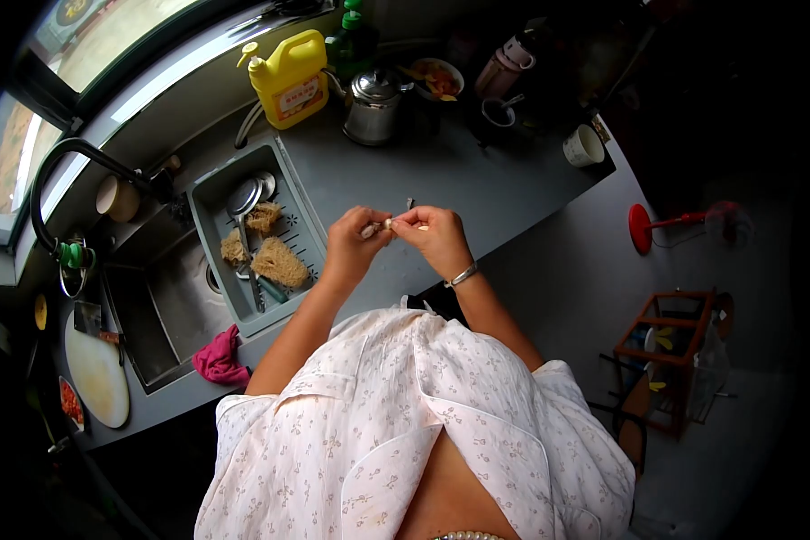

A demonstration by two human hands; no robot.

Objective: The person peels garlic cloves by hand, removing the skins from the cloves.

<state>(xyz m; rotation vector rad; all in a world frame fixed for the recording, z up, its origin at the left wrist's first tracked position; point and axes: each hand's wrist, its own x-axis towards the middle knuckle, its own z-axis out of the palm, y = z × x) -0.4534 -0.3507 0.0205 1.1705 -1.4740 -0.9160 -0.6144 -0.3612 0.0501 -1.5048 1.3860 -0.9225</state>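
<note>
Both hands meet over the grey counter point(333, 180), right of the draining tray. My left hand point(355, 241) is closed, its fingers pinching a small whitish piece point(388, 224) that looks like garlic. From the other side my right hand point(436, 238), with a silver bracelet at the wrist, touches the same piece with closed thumb and finger. Another pale bit shows at the right fingers. Just beyond the fingertips is a small dark scrap point(410, 203). Exactly what lies inside either palm is hidden.
A grey tray point(209, 211) holding a ladle and scrubbers spans the sink point(175, 288). Behind are a yellow jug point(292, 79), a kettle point(373, 108) and a bowl point(439, 79). A paper cup point(583, 147) stands right; a pink cloth point(220, 358) and cutting board point(97, 373) lie left.
</note>
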